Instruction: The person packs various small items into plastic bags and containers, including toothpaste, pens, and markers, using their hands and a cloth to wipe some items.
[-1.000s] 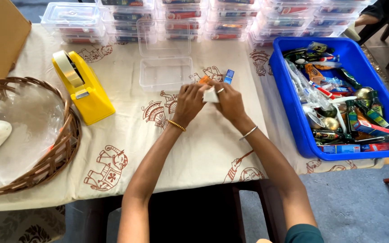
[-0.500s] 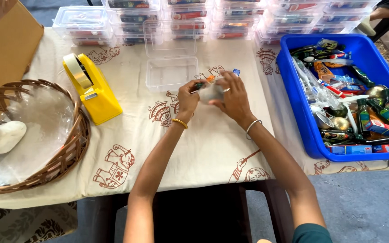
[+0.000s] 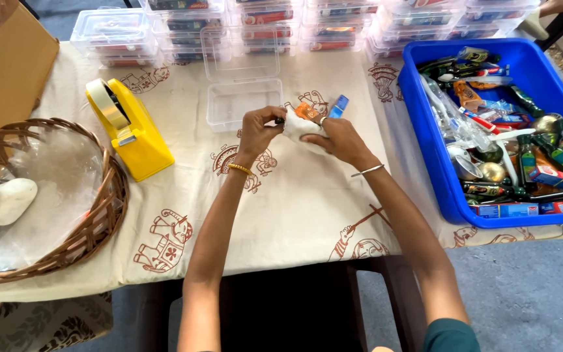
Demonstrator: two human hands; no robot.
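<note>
Both hands are bunched up around a little bundle [image 3: 298, 120] in the middle of the table [image 3: 294, 208], just near of the open clear plastic box [image 3: 242, 101]. The left hand [image 3: 257, 130] has its fingers pinched together on the left end of the bundle, and the right hand [image 3: 337, 138] is curled over the right side with fingers clamped on it too. The bundle looks like a white wrapper or pouch with an orange packet and a small blue piece sticking out the far side; can't tell exactly what the bits are, they're mostly covered by fingers. My read is that the small items are being gathered into one handful right in front of the open box, so the step in hand looks like grouping or wrapping them. The next move would call for keeping that pinch tight so nothing slides out, and the box is just beyond, lid flipped up on the far side. Over on the right there's a blue bin [image 3: 425, 150] full of assorted packets and spoons, on the left a yellow tape dispenser [image 3: 131, 133] and a wicker basket [image 3: 92, 234] with a white stone [image 3: 4, 201] on clear plastic sheet. Stacks of closed filled boxes [image 3: 262, 26] run along the far edge.
</note>
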